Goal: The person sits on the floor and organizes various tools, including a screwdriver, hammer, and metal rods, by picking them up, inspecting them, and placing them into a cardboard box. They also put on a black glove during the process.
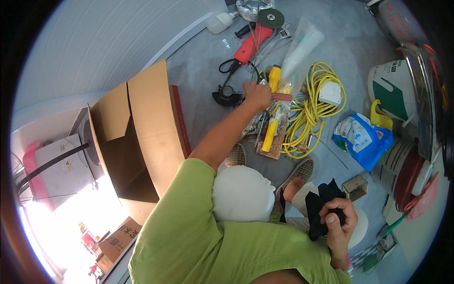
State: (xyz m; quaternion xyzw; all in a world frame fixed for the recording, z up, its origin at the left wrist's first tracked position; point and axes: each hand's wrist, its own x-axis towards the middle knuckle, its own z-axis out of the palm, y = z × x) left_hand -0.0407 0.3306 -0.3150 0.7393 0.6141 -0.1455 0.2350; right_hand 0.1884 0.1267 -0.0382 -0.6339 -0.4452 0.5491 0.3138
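Observation:
My left hand (257, 95) reaches forward to a pile of tools on the floor, its fingers curled and partly hidden. A red handle (282, 96) shows right beside it; whether I grip it cannot be told. Near this hand lie a yellow-handled tool (274, 77), a yellow handle (270, 135) on a dirty board (280, 136), and a coiled yellow cable (304, 122). Further forward are a red angle grinder (252, 44), a cutting disc (271, 17) and an adjustable wrench (268, 48). My right hand (338, 220), near my right knee, is closed on black cloth (317, 209).
An open cardboard box (152, 117) stands at left, beside a white wall. At right are a blue plastic bag (365, 140), a white and green bucket (390, 88) and another bucket (399, 170). A small metal box (355, 188) lies by my right leg. A white bulb (220, 23) lies by the wall.

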